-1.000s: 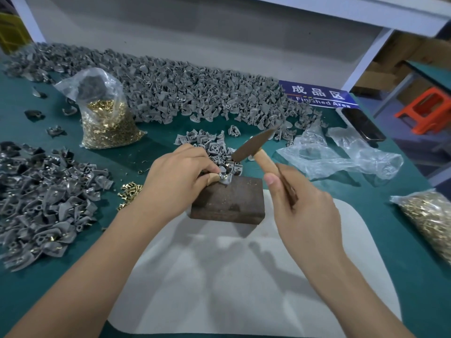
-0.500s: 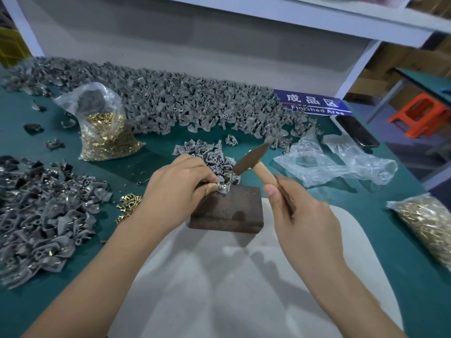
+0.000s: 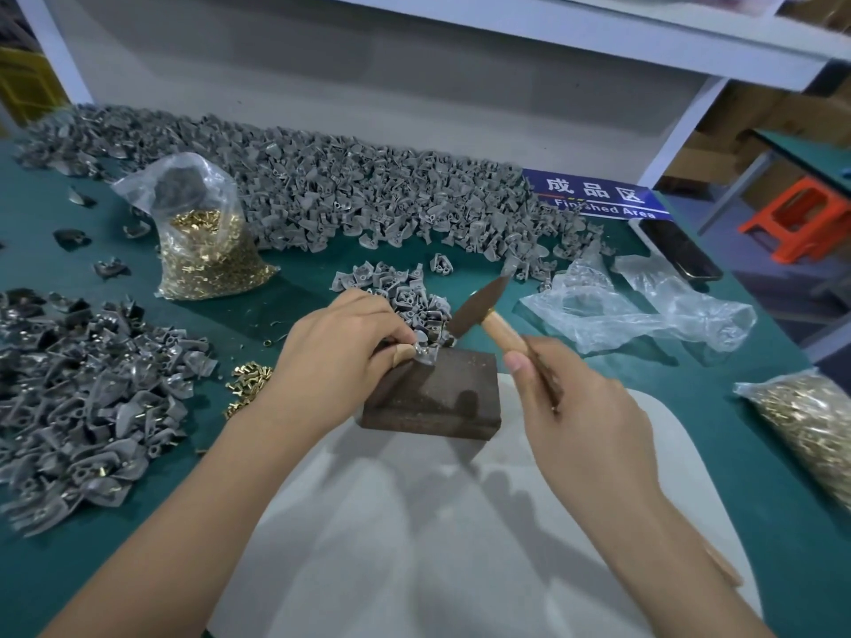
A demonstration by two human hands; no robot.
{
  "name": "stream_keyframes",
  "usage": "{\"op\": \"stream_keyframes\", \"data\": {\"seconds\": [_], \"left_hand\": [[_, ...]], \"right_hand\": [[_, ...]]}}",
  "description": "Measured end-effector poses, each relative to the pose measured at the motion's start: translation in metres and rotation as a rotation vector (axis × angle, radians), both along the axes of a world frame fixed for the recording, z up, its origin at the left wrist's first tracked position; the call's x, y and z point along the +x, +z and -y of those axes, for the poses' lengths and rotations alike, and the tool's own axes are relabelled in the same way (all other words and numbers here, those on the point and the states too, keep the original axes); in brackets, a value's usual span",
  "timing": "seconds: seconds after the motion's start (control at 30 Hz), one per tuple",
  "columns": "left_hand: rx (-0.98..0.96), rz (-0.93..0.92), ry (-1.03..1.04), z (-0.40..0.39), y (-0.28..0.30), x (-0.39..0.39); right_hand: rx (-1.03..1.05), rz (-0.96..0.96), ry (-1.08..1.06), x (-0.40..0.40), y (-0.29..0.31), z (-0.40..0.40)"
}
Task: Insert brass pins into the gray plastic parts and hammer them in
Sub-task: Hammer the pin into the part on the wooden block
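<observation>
— Hammer-wise, anything different from a second ago?
— Barely; its head has stayed tilted just above the part, and both hands keep their places at the block.
— What does each grip have?
— The left hand (image 3: 340,356) pinches a small gray plastic part (image 3: 426,353) between thumb and fingertips, holding it on the far left corner of the dark brown rectangular block (image 3: 437,398) at centre frame. I cannot tell whether a pin sits in it. The right hand (image 3: 580,407) is clenched round the wooden handle of a small hammer with a rusty wedge-shaped head (image 3: 479,303), whose lower end hangs just beside the part.
— And under the block?
— A pale rounded mat (image 3: 414,545) on the green tabletop (image 3: 737,453).
— Farther out?
— A small heap of gray parts (image 3: 396,292) sits just behind the block. Loose brass pins (image 3: 246,379) lie left of the left wrist, and a big pile of gray parts (image 3: 78,398) fills the left edge. A clear bag of brass pins (image 3: 207,241) stands at upper left, before a long bank of gray parts (image 3: 368,195) along the back. Crumpled clear plastic (image 3: 635,310) lies at right, with a blue "Finished Area" sign (image 3: 598,198) above it and another bag of brass pins (image 3: 806,425) at the right edge.
</observation>
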State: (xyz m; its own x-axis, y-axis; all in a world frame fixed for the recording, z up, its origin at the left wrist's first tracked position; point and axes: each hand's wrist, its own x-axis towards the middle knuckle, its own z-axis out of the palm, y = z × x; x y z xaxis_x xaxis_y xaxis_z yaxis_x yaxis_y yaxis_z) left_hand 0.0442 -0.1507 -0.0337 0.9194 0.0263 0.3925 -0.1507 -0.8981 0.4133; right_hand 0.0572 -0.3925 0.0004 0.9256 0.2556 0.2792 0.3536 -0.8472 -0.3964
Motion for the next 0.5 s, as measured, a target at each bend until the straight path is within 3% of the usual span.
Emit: {"op": "stream_keyframes", "data": {"seconds": [0.1,0.23,0.4,0.5], "left_hand": [[-0.015,-0.006,-0.016,0.000,0.000,0.000],[-0.030,-0.012,-0.043,-0.002,-0.001,0.000],[-0.037,-0.013,-0.029,-0.002,-0.001,-0.001],[-0.027,-0.020,-0.017,-0.001,0.002,-0.003]], "right_hand": [[0.056,-0.050,-0.058,0.011,-0.006,0.010],[-0.023,-0.218,-0.158,0.033,-0.015,0.020],[-0.342,-0.165,-0.274,0.042,-0.028,0.011],[-0.353,-0.122,-0.257,0.040,-0.025,0.006]]}}
